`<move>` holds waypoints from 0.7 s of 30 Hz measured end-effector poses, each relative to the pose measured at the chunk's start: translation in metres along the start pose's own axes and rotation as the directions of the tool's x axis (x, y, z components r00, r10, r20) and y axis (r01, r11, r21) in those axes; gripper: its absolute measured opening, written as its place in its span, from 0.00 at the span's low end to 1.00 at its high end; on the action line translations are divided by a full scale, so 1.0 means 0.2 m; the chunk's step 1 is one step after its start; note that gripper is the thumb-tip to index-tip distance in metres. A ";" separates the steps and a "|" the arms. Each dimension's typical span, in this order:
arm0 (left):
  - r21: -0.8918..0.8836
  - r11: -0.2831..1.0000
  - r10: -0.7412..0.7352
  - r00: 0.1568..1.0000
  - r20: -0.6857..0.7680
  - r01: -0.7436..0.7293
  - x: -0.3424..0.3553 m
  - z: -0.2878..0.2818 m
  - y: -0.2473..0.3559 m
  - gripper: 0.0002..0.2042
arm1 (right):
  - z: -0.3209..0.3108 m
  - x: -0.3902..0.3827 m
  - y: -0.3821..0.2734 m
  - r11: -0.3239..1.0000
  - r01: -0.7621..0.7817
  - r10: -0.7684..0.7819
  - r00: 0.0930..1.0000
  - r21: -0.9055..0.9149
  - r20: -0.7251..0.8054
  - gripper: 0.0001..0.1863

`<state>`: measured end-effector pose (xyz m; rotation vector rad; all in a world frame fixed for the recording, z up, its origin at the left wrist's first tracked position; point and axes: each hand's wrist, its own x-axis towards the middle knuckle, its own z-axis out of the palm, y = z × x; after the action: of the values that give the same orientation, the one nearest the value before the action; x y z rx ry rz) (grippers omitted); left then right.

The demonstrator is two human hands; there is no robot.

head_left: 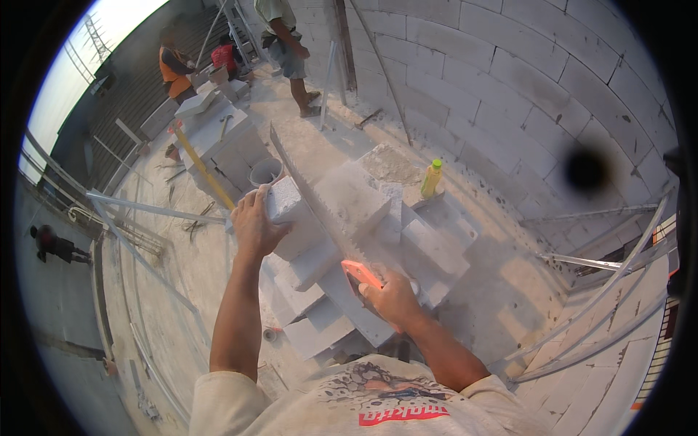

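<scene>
My right hand [396, 296] is wrapped around the orange handle of a hand saw [314, 202]. Its long toothed blade points away and to the left, along the side of a white lightweight concrete block [297, 227]. How deep the blade sits against the block cannot be made out. My left hand [254, 224] grips the left end of that block, thumb toward me and fingers over the edge. More pale blocks [314, 328] lie stacked under and around it. Another dusty block [352, 200] is just right of the blade.
A yellow-green bottle [432, 179] stands on blocks to the right. Beyond my left hand are a grey bucket [266, 171], a yellow level-like bar [203, 168] and a block stack with a hammer [226, 125]. Metal braces [156, 206] cross the left. Several people are farther off.
</scene>
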<state>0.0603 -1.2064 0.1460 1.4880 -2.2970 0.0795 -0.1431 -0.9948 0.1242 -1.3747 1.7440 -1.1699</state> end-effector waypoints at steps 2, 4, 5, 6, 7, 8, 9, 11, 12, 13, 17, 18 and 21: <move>0.014 1.000 0.002 0.998 0.056 -0.003 -0.02 0.00 0.00 0.50 | -0.06 -0.07 -0.04 0.996 0.071 -0.069 0.996 0.050 -0.056 0.23; 0.008 1.000 0.012 1.000 0.012 -0.012 -0.02 0.01 -0.01 0.50 | -0.17 -0.03 -0.11 0.973 0.209 -0.195 0.971 0.097 -0.138 0.23; -0.007 1.000 0.016 1.000 0.000 -0.016 -0.01 0.01 -0.02 0.50 | -0.21 -0.03 -0.15 0.956 0.289 -0.274 0.940 0.048 -0.204 0.23; -0.012 1.000 0.013 1.000 0.015 -0.013 -0.02 0.01 -0.02 0.49 | -0.24 -0.01 -0.18 0.924 0.382 -0.372 0.890 -0.013 -0.262 0.23; -0.008 1.000 0.017 1.000 0.007 -0.017 -0.02 0.01 -0.02 0.49 | -0.23 0.00 -0.19 0.908 0.412 -0.411 0.848 -0.073 -0.333 0.23; -0.006 0.999 0.039 0.999 -0.029 -0.039 -0.02 0.01 -0.02 0.49 | -0.23 0.02 -0.19 0.872 0.490 -0.457 0.817 0.005 -0.352 0.23; -0.008 1.000 0.017 1.000 0.001 -0.017 -0.02 0.01 -0.02 0.49 | -0.18 0.03 -0.17 0.856 0.510 -0.441 0.809 0.091 -0.389 0.23; -0.023 1.000 0.014 1.000 -0.005 -0.014 -0.01 0.01 -0.01 0.48 | -0.05 0.02 -0.08 0.906 0.349 -0.281 0.919 0.240 -0.276 0.22; -0.025 1.000 0.004 1.000 0.015 -0.004 -0.02 0.00 0.00 0.48 | 0.03 0.00 -0.02 0.949 0.155 -0.127 0.985 0.274 -0.117 0.21; -0.029 1.000 0.013 1.000 0.009 -0.013 -0.01 0.00 0.00 0.47 | 0.05 -0.01 0.05 0.994 0.012 -0.010 1.000 0.112 -0.019 0.21; -0.017 1.000 0.015 1.000 0.003 -0.015 0.00 -0.01 0.02 0.46 | 0.00 -0.08 0.13 0.962 -0.237 0.226 0.970 0.134 0.095 0.20; -0.043 0.998 0.040 0.999 -0.004 -0.040 0.00 -0.01 0.02 0.46 | -0.05 -0.08 0.10 0.977 -0.063 0.061 0.998 0.203 0.016 0.20; -0.043 0.998 0.054 0.997 -0.050 -0.056 -0.01 0.01 0.00 0.47 | -0.20 -0.01 -0.03 0.939 0.244 -0.205 0.963 0.244 -0.173 0.22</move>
<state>0.0599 -1.2045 0.1440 1.3862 -2.2858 0.0790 -0.1754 -0.9825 0.1470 -1.3793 1.4860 -1.6016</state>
